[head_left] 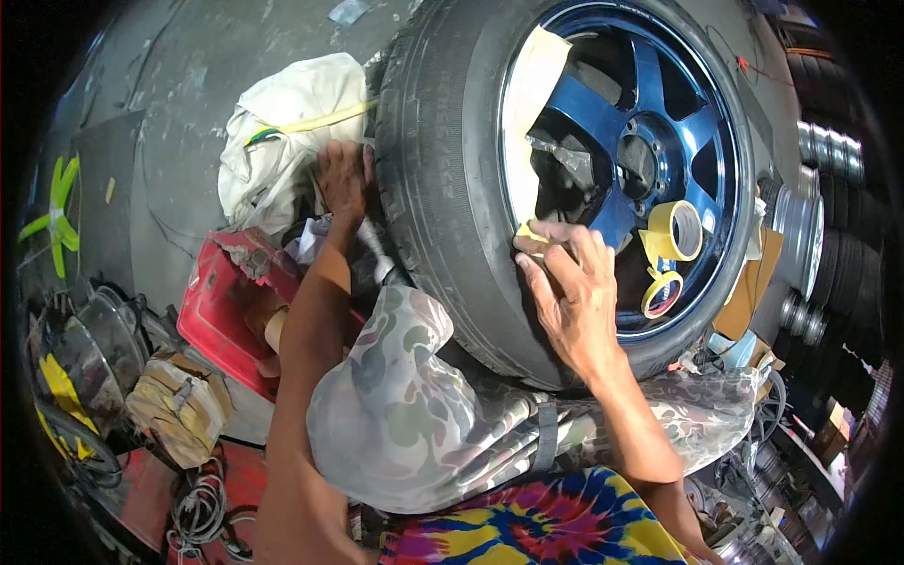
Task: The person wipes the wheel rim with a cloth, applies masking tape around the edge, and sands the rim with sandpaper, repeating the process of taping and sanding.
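Note:
A car wheel with a black tyre (pixel 424 188) and a blue spoked rim (pixel 603 212) lies in front of me, tilted. Pale yellow masking tape (pixel 524 141) runs along the rim's left edge. At the tape's lower end, my right hand (pixel 574 287) is closed, thumb and fingers on a small yellow piece. My left hand (pixel 344 181) reaches down between the tyre and a crumpled white cloth (pixel 282 141), touching the cloth; its fingertips are hidden. A larger tape roll (pixel 674 231) and a smaller tape roll (pixel 662 294) rest on the rim's lower right.
A red plastic crate (pixel 218 315) with things inside stands left of my knee. A taped cardboard bundle (pixel 179 407) and coiled cable (pixel 198 513) lie farther left. A green star-shaped object (pixel 58 218) is on the floor. Stacked tyres (pixel 838 282) and a silver rim (pixel 800 231) line the right.

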`<state>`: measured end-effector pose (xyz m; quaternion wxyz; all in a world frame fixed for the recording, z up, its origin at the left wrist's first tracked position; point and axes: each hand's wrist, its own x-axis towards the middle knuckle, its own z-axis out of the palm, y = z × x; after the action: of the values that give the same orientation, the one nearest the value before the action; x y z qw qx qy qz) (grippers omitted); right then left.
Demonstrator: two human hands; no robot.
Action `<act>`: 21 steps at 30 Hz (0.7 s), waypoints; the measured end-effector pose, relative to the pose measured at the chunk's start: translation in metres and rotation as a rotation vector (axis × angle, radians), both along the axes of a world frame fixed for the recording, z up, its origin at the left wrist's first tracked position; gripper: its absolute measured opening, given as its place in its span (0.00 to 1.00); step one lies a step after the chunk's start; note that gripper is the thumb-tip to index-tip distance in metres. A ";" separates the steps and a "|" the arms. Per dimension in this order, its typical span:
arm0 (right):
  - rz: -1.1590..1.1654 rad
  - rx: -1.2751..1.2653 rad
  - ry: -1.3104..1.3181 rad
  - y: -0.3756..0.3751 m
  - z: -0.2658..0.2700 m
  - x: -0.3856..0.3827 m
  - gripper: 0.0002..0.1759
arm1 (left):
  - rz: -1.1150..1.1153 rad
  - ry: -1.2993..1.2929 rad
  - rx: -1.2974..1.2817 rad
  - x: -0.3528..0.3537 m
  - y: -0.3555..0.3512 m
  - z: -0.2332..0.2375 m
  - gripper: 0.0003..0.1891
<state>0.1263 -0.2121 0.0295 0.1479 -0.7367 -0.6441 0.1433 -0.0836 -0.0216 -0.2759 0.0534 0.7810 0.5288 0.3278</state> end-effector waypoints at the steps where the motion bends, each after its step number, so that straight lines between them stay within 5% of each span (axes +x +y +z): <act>1: -0.012 0.019 -0.015 0.001 0.005 -0.004 0.08 | 0.005 -0.008 0.045 0.000 0.000 -0.002 0.12; 9: -0.201 -0.015 0.201 0.002 0.001 -0.004 0.10 | 0.051 0.094 -0.146 0.000 0.002 -0.012 0.13; 11: -0.428 -0.053 0.329 0.012 0.007 -0.010 0.11 | 0.017 -0.004 -0.007 -0.001 0.000 -0.009 0.13; 15: -0.422 -0.169 0.268 0.016 0.008 -0.006 0.11 | 0.027 0.056 -0.105 0.000 0.001 -0.009 0.14; 21: -0.141 -0.024 -0.063 0.026 -0.002 -0.009 0.10 | 0.037 0.075 -0.122 -0.001 0.001 -0.007 0.14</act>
<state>0.1175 -0.1864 0.0275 0.1281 -0.7860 -0.5934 0.1170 -0.0842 -0.0206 -0.2825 0.0749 0.7780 0.5638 0.2667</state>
